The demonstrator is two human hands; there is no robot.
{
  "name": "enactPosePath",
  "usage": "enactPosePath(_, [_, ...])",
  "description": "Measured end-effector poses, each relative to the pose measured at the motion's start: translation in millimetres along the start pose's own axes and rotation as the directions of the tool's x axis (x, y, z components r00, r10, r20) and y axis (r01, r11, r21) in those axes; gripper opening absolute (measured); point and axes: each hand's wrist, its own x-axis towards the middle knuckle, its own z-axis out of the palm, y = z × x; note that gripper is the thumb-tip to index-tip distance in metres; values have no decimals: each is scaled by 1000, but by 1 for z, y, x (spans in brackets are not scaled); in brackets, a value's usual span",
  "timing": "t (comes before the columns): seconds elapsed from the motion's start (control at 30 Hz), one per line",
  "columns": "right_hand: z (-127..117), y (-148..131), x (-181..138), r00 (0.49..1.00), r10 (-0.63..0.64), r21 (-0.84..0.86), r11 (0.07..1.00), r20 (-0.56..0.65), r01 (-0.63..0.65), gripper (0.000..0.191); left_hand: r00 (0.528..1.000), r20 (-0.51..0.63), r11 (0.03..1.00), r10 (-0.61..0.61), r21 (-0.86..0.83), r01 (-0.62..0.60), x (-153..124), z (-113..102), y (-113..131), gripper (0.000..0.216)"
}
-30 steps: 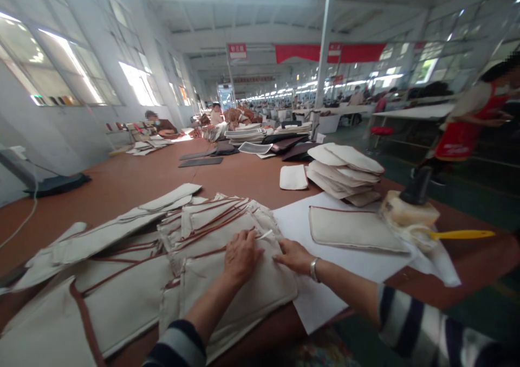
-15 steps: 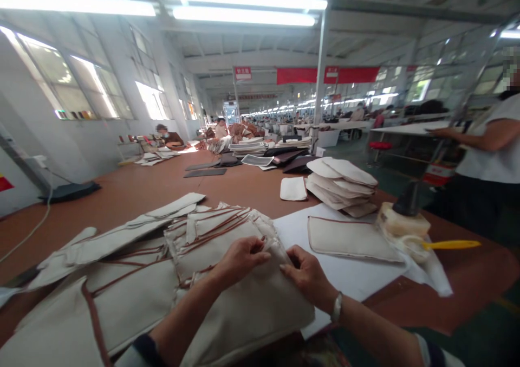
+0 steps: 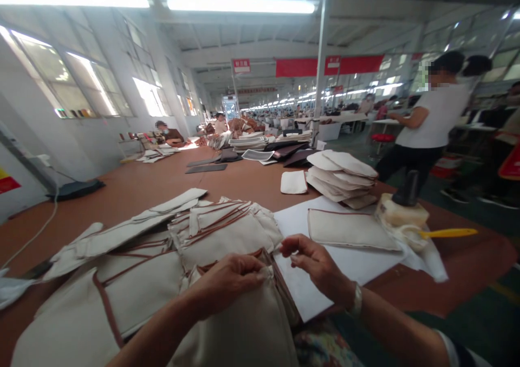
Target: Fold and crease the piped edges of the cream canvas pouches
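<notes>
My left hand [image 3: 235,274] pinches the top corner of a cream fabric bag panel [image 3: 247,329] with brown-edged layers, which hangs at the table's near edge. Just right of that corner, my right hand [image 3: 319,264] is lifted off the fabric, fingers bent and slightly apart, with nothing visible in them. Beneath and to the left of my left hand lie piled cream panels with brown trim [image 3: 142,275]. A flat cream panel with brown edging [image 3: 349,229] rests beyond my right hand on a white sheet [image 3: 300,291].
On the right stand a pale block-like container [image 3: 402,215] with a dark top and a yellow-handled tool [image 3: 450,232]. Rounded cream pieces [image 3: 341,177] are stacked behind. Dark pieces [image 3: 292,153] lie farther back. A person in a white shirt [image 3: 434,112] stands beyond the table.
My right hand has come off the panel's edge and its fingers have loosened. The panel, in my left hand, has shifted down and turned, showing its brown-edged layers. The standing person appears farther left.
</notes>
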Motion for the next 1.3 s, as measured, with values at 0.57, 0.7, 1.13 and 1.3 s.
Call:
enactPosePath(0.57, [-8,0,55,975,-23,-269,960,220,83,31,980,134,967,146,-228,-113,-54,-22,48,20])
enactPosePath(0.7, [10,-61,24,865,-29,36,999,501,13,33,965,119,950,235,-240,-202,-43,-22,51,14])
enactPosePath(1.13, [7,-95,1,942,-103,-64,989,321,130,8,988,-16,988,154,-21,-154,-46,-5,71,28])
enactPosePath(1.3, [3,-93,-6,946,-139,-162,968,292,192,3,974,-43,975,223,33,-222,-41,7,66,23])
